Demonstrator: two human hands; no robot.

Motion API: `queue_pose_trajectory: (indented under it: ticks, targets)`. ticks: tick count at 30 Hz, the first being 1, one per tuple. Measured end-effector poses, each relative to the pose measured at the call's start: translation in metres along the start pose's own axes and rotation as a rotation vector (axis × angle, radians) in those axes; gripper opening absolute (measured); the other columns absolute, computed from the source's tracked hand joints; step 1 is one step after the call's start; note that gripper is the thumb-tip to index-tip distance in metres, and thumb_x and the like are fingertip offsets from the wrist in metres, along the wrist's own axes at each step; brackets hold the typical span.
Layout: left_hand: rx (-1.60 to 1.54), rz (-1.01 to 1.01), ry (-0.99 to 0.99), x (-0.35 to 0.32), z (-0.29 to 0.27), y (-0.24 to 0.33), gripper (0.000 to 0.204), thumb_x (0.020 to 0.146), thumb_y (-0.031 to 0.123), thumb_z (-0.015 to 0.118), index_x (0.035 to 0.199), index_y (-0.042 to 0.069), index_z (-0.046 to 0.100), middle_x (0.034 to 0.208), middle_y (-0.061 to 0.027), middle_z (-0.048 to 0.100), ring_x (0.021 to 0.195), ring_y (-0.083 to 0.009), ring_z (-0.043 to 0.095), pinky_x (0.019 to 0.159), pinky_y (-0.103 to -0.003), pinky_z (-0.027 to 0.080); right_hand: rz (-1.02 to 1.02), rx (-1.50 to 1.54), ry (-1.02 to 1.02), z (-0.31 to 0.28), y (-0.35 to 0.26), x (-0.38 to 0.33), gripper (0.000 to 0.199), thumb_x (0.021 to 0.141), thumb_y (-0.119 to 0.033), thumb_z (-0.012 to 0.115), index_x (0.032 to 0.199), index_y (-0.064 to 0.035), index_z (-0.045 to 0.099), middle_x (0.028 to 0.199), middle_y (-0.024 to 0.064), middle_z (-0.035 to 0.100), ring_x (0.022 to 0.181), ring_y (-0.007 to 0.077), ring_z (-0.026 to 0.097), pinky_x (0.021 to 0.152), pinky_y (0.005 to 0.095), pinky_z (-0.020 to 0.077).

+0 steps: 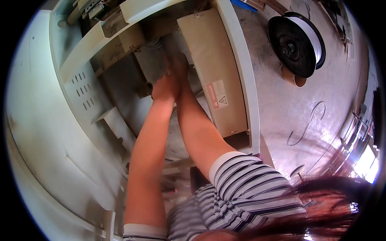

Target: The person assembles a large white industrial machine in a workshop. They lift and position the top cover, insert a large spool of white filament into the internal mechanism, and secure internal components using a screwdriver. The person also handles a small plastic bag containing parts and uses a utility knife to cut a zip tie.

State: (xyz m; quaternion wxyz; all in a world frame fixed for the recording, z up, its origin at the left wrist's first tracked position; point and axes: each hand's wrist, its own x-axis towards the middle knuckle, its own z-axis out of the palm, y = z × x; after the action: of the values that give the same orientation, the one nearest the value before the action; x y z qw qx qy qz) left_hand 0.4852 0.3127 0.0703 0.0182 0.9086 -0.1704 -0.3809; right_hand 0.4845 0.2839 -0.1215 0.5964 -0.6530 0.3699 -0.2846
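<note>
Both my arms reach deep into an open, cream-coloured metal machine cabinet (247, 80). My left hand (164, 86) is closed close beside my right wrist; whatever its curled fingers hold is hidden. Just beyond it, my right hand (178, 64) is in shadow, dark and blurred, so its fingers and anything in them do not show clearly. A thin loop of wire (153, 44) lies past the hands on the cabinet's inner surface. To the right of my right hand stands a beige cover box (209, 52) bearing a red and white warning label (217, 94).
A large black spool (287, 46) wound with white material sits on the concrete floor at the right, by a cardboard tube (294, 79). A bent metal hook (307, 124) lies nearer. The cabinet's left wall has vent slots (84, 90); a pale panel (36, 108) stands far left.
</note>
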Motion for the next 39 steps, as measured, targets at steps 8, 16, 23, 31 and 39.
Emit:
queue_pose_trajectory:
  ticks: [8,16,23,31,39]
  targets:
    - [-0.157,-0.083,0.032,-0.010,0.018,-0.013,0.045,0.097,0.031,0.033,0.136,0.008,0.038,0.101,-0.0326,0.062,0.097,-0.0502,0.059,0.086,-0.055,0.046,0.626,0.384,0.048,-0.013,-0.067,0.002,0.023,0.089,-0.015,0.051,0.073,0.0013,0.054,0.076,0.0142,0.063,0.064,0.0240,0.063,0.054,0.0386,0.0472]
    - [-0.285,-0.099,0.074,-0.018,0.012,-0.020,0.045,0.098,0.032,0.035,0.136,0.009,0.041,0.096,-0.0310,0.064,0.091,-0.0469,0.062,0.080,-0.053,0.048,0.539,0.436,0.144,-0.001,-0.059,0.006,0.019,0.088,-0.012,0.051,0.078,0.0031,0.058,0.071,0.0122,0.062,0.061,0.0180,0.060,0.055,0.0373,0.0475]
    - [-0.824,-0.335,0.038,-0.061,0.024,-0.031,0.041,0.095,0.032,0.050,0.129,0.009,0.047,0.083,-0.0239,0.066,0.081,-0.0433,0.064,0.069,-0.048,0.049,0.368,0.278,-0.018,-0.011,-0.046,0.012,0.017,0.087,-0.012,0.056,0.088,0.0046,0.059,0.083,0.0139,0.062,0.073,0.0251,0.063,0.065,0.0372,0.0512]
    - [-0.423,0.388,0.658,0.040,0.040,-0.049,0.035,0.086,0.021,0.063,0.115,0.005,0.052,0.099,-0.0212,0.061,0.091,-0.0402,0.058,0.076,-0.046,0.048,0.143,-0.128,-0.092,-0.008,0.011,0.008,0.016,0.085,-0.014,0.054,0.090,0.0000,0.061,0.086,0.0160,0.061,0.078,0.0304,0.061,0.072,0.0398,0.0480]
    - [-0.363,0.340,0.523,0.117,0.032,-0.060,0.044,0.085,0.017,0.061,0.125,0.005,0.048,0.103,-0.0289,0.059,0.095,-0.0461,0.056,0.081,-0.052,0.046,0.347,-0.100,0.034,-0.002,-0.038,0.010,0.024,0.088,-0.020,0.050,0.081,0.0005,0.061,0.082,0.0183,0.063,0.076,0.0335,0.060,0.069,0.0430,0.0444]
